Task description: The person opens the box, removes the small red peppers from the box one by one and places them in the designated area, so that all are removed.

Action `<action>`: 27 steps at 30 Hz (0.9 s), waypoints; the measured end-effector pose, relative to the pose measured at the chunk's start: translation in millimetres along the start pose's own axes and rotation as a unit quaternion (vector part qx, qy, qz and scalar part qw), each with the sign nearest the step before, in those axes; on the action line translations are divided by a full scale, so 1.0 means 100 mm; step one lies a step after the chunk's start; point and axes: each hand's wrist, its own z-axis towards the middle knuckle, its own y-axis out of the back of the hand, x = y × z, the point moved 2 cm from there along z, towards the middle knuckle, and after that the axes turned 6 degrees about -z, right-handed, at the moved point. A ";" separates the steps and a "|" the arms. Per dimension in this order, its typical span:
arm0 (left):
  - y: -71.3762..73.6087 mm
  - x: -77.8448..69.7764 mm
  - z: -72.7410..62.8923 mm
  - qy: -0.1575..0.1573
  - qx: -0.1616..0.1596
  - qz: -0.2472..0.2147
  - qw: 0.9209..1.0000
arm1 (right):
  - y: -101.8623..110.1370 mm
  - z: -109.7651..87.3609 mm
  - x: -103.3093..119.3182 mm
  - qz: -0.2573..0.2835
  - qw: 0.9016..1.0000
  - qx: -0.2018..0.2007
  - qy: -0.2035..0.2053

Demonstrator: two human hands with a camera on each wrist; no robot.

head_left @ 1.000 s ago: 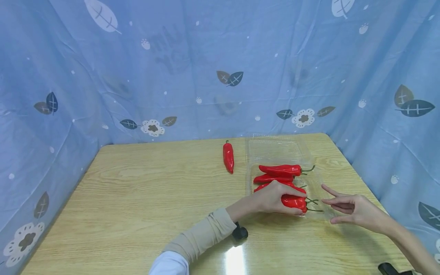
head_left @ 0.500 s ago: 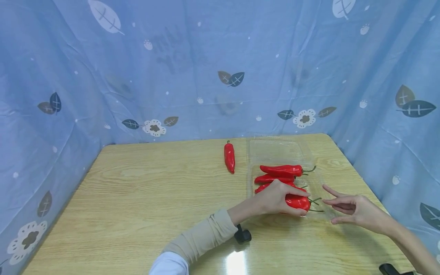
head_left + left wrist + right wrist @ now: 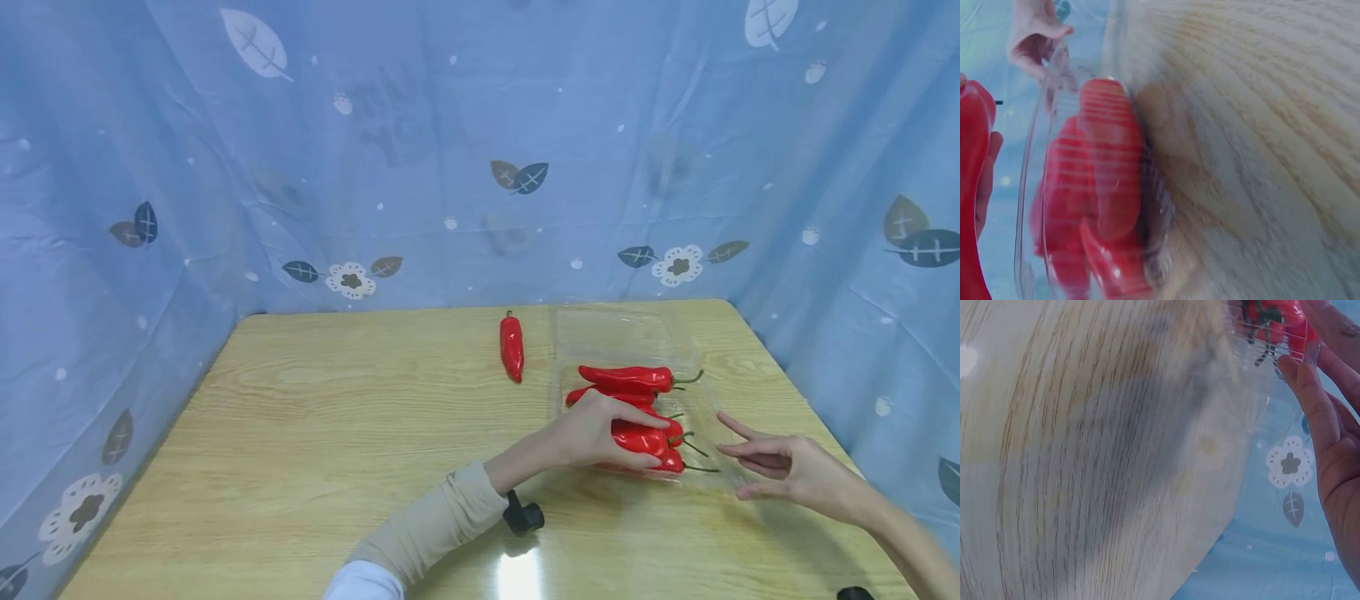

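Observation:
My left hand (image 3: 592, 433) reaches over the near side of a clear plastic container (image 3: 708, 408), its thumb and fingers round a red pepper (image 3: 637, 437). In the left wrist view this pepper (image 3: 974, 156) shows at the left edge, above the container's rim. Several other red peppers (image 3: 630, 378) lie inside, green stems toward the right; the left hand hides part of them. At the container's right end is my right hand (image 3: 798, 471), fingers extended and spread, fingertips right at the plastic. The right wrist view shows its thumb (image 3: 1316, 406) beside the container's corner.
The container's clear lid (image 3: 615, 333) lies folded back toward the rear edge of the wooden table (image 3: 360, 433). One single red pepper (image 3: 512, 348) lies left of it. A blue patterned curtain (image 3: 450, 150) hangs round the table's back and sides.
The whole view has shifted slightly. My left hand has moved a little leftward over the container with the pepper, uncovering more of the peppers' right ends. The right hand stays at the container's end.

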 end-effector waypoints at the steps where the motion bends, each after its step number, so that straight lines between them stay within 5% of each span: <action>1: 0.01 0.01 -0.02 0.004 -0.007 -0.002 1.000 | 0.00 0.00 0.00 0.003 1.000 0.000 0.000; 16: 0.24 0.07 -0.35 0.082 -0.073 -0.072 0.991 | 0.00 -0.05 -0.05 0.015 1.000 -0.001 -0.016; 27: 0.39 0.16 -0.62 0.120 -0.139 -0.174 0.967 | -0.03 0.00 -0.07 0.026 1.000 0.004 -0.012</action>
